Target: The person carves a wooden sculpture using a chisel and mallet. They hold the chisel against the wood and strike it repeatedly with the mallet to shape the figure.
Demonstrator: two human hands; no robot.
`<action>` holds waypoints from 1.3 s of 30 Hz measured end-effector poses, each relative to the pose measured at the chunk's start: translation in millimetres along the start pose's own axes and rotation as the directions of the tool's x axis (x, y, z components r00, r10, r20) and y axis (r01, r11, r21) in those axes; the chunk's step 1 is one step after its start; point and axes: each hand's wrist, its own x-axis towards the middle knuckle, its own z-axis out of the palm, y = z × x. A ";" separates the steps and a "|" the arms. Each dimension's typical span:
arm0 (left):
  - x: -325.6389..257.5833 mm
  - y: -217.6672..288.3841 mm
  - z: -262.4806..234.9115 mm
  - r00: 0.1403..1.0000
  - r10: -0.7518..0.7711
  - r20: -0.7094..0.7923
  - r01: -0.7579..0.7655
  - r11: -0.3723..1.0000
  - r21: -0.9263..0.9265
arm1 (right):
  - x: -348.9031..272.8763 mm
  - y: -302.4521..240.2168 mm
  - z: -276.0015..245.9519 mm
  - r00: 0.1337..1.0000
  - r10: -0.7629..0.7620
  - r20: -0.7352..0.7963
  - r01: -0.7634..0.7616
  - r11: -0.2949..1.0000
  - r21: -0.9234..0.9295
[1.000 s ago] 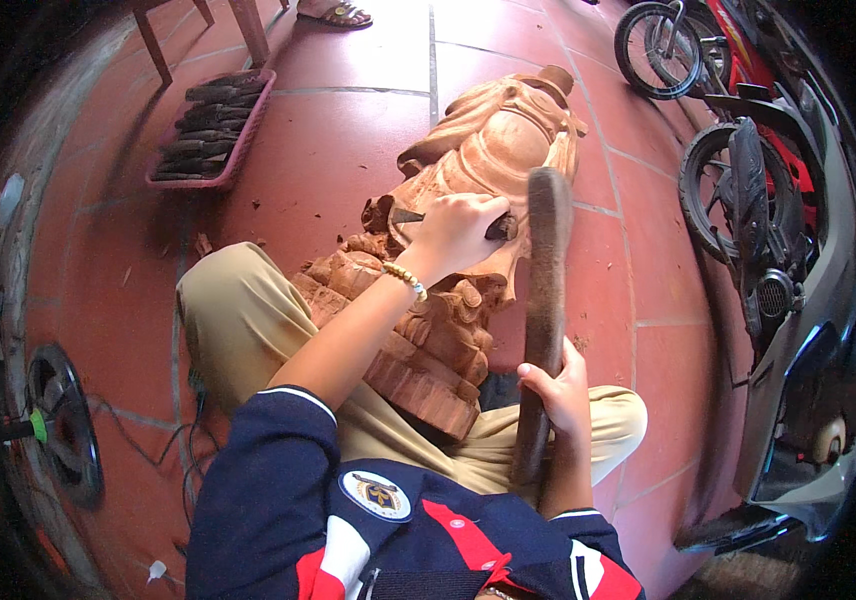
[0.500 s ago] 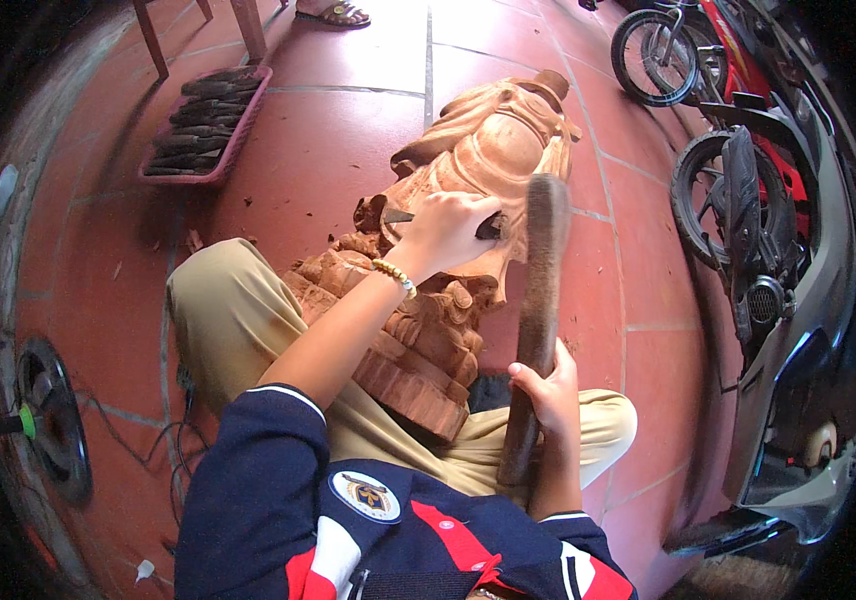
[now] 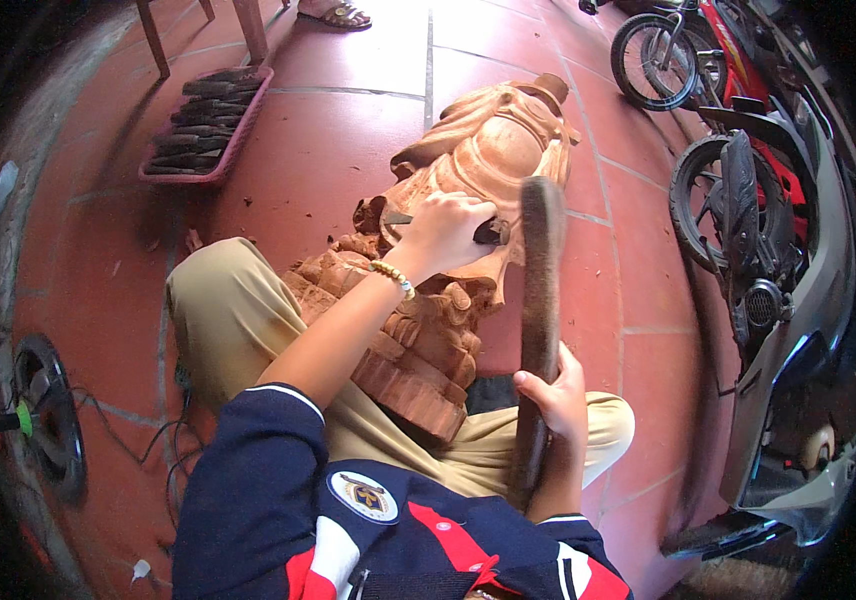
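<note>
The left hand [image 3: 445, 232] stays clamped on a chisel [image 3: 489, 232] against the wooden statue [image 3: 468, 190] at frame centre; the right hand [image 3: 556, 392], gripping the long mallet [image 3: 540, 300], has swung its head closer, so carving continues.

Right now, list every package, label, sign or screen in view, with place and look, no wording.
Round badge: on the chest of the dark blue top, bottom centre; white ring, dark middle with a gold emblem.
No packages, signs or screens show.
</note>
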 end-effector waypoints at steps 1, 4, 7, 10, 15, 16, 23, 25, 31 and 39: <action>0.2 -0.3 -1.4 1.000 -0.012 0.001 0.012 1.000 -0.008 | -1.3 -1.7 -0.7 1.000 0.013 -0.022 -0.013 0.999 0.029; 2.2 -1.4 -1.4 0.999 -0.035 0.006 0.035 0.999 -0.031 | -4.2 -8.5 -1.8 0.996 0.038 -0.086 -0.029 0.995 0.094; 4.2 -0.2 -0.5 0.999 -0.041 0.021 0.041 0.999 -0.008 | -3.0 1.9 1.4 0.993 -0.031 -0.112 0.037 0.998 0.045; 0.5 0.1 1.1 0.999 -0.017 0.033 0.017 1.000 -0.003 | -1.5 -1.2 18.9 0.998 0.015 0.054 -0.009 0.994 -0.112; 1.2 -0.9 -0.9 0.999 -0.038 0.032 0.039 0.999 -0.014 | -4.9 -5.9 12.7 0.998 -0.052 -0.019 0.052 0.999 -0.018; 1.2 -1.4 -2.2 0.999 -0.042 0.028 0.042 0.999 -0.017 | -6.3 -5.4 12.4 0.995 -0.060 -0.078 0.059 0.998 -0.005; 2.0 -0.7 1.0 0.999 -0.040 0.019 0.040 0.999 -0.001 | -2.1 0.2 18.0 0.996 -0.057 -0.063 0.058 0.998 0.011; 1.1 -2.3 5.7 1.000 -0.019 0.003 0.019 1.000 0.001 | -5.0 -3.3 16.4 0.998 0.037 0.044 -0.035 0.998 -0.045; 2.2 -3.8 0.8 0.999 -0.038 0.028 0.038 0.999 -0.005 | -5.0 -9.2 12.8 0.997 0.072 -0.034 -0.066 0.987 0.147; 3.8 -2.7 4.0 0.998 -0.044 -0.032 0.044 0.999 -0.021 | -4.7 -4.7 16.3 0.994 0.079 -0.081 -0.066 0.987 0.145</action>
